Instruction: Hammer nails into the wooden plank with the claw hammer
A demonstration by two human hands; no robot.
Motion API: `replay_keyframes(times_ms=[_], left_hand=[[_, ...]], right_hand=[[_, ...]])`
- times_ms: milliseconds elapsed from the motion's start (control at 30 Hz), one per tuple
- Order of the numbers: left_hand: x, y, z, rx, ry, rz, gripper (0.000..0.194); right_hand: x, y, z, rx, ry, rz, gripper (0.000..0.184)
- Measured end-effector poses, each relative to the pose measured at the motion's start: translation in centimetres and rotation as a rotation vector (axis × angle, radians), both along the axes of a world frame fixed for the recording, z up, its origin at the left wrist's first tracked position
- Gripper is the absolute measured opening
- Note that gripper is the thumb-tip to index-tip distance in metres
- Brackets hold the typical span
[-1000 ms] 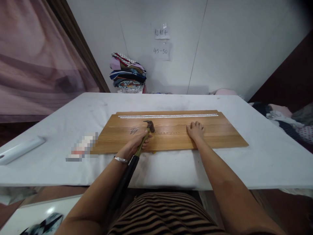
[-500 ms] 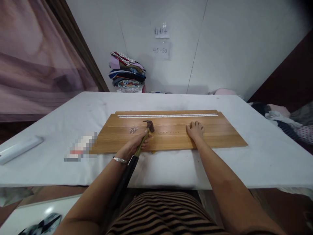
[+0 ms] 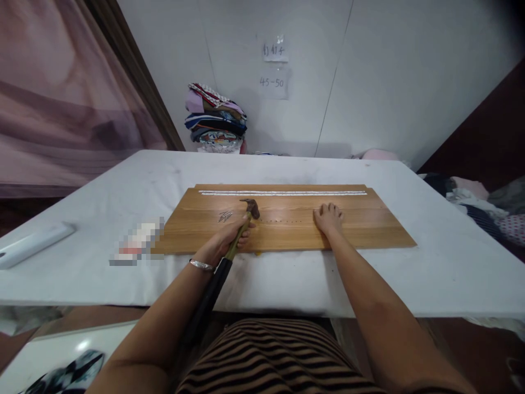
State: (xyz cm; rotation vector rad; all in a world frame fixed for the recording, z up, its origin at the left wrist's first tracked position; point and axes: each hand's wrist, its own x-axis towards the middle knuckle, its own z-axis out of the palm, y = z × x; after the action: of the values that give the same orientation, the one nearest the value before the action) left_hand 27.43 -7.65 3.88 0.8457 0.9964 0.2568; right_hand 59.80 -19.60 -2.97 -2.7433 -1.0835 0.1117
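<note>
A long wooden board (image 3: 369,230) lies flat on the white table (image 3: 287,279). My left hand (image 3: 223,241) is closed round the handle of a hammer (image 3: 229,249); the hammer's metal head rests on the board near the left end of a row of small nails (image 3: 283,221). My right hand (image 3: 328,218) lies flat on the board to the right of that row, fingers spread and holding nothing. A few loose nails (image 3: 225,216) lie on the board left of the hammer head. A white strip (image 3: 283,192) runs along the board's far edge.
A white bar-shaped object (image 3: 35,245) lies at the table's left edge, and a blurred small box (image 3: 137,244) sits just left of the board. A stack of folded cloth (image 3: 215,121) stands against the far wall. Clothes are piled at the right (image 3: 484,202).
Hardly anything has moved. The hammer head stays on the board and both hands keep their places; only the camera has shifted slightly.
</note>
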Motion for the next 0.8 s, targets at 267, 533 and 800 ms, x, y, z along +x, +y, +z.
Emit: replay_keyframes(times_ms=[267, 533, 800], left_hand=[[0.31, -0.26, 0.3, -0.003, 0.037, 0.008, 0.035], [0.2, -0.5, 0.84, -0.012, -0.001, 0.001, 0.032], [0.33, -0.6, 0.8, -0.001, 0.027, 0.015, 0.033]], right_hand=[[0.12, 0.08, -0.29, 0.001, -0.013, -0.002, 0.059], [0.28, 0.07, -0.46, -0.006, -0.02, 0.004, 0.059], [0.09, 0.01, -0.1, -0.019, -0.012, -0.001, 0.06]])
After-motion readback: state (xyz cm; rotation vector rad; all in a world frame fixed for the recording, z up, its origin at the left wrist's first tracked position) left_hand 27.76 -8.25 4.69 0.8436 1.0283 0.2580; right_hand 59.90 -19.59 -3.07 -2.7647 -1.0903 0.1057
